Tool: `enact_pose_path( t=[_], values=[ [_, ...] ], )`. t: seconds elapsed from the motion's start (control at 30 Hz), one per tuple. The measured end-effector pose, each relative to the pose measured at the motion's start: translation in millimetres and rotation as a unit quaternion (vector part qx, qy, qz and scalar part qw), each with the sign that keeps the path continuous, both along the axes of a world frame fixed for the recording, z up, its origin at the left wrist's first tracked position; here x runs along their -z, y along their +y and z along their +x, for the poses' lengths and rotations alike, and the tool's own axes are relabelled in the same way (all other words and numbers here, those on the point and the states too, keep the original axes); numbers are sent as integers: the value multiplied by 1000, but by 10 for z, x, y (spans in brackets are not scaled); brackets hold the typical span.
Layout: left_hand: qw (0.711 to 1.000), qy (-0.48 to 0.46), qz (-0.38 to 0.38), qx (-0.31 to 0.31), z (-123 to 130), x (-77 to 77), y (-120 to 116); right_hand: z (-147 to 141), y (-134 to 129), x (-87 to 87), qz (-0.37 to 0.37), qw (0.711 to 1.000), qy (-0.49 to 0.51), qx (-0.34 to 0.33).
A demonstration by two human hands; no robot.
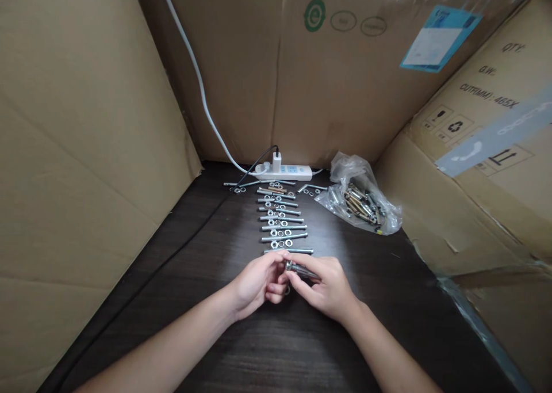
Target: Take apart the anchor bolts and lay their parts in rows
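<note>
Low over the dark table, my right hand [325,283] grips a metal expansion bolt [302,269] between thumb and fingers, its nut end pointing left. My left hand [263,286] is closed around that nut end, thumb and forefinger at the nut and the other fingers curled beneath. A small washer-like ring [287,290] shows just below the left fingertips; whether it is held or lies on the table I cannot tell. Right beyond my hands, a long bolt [297,251] heads a column of bolts and sleeves, with nuts [274,244] and washers [288,243] between them.
A clear plastic bag [388,217] of expansion bolts lies at the back right. Behind the column sits a white power strip [297,173] with a plugged-in adapter. A black cable [172,249] crosses the table's left side. Cardboard boxes [224,82] wall in the table.
</note>
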State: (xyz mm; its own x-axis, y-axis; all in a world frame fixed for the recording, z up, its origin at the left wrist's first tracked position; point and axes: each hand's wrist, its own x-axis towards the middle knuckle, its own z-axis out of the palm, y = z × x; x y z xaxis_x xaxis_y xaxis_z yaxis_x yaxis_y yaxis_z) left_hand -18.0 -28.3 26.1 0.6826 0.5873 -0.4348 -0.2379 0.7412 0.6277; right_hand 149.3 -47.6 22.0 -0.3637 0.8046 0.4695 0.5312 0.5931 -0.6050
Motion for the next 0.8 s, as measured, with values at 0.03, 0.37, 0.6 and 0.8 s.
enact_pose_path(
  t=[0.03, 0.37, 0.6, 0.8],
  values=[
    [1000, 0, -1, 0, 0, -3, 0, 1, -2, 0, 1, 1000, -1, 4],
    [1000, -3, 0, 3, 1, -14, 0, 3, -15, -9, 19, 1000, 4, -3],
    [1000, -13, -11, 6, 2, -13, -10, 10, -3, 22, 20, 999, 7, 28],
    [1000, -16, -5, 0, 10, -11, -13, 27, 9, 37, -1, 1000, -1, 21]
  ],
)
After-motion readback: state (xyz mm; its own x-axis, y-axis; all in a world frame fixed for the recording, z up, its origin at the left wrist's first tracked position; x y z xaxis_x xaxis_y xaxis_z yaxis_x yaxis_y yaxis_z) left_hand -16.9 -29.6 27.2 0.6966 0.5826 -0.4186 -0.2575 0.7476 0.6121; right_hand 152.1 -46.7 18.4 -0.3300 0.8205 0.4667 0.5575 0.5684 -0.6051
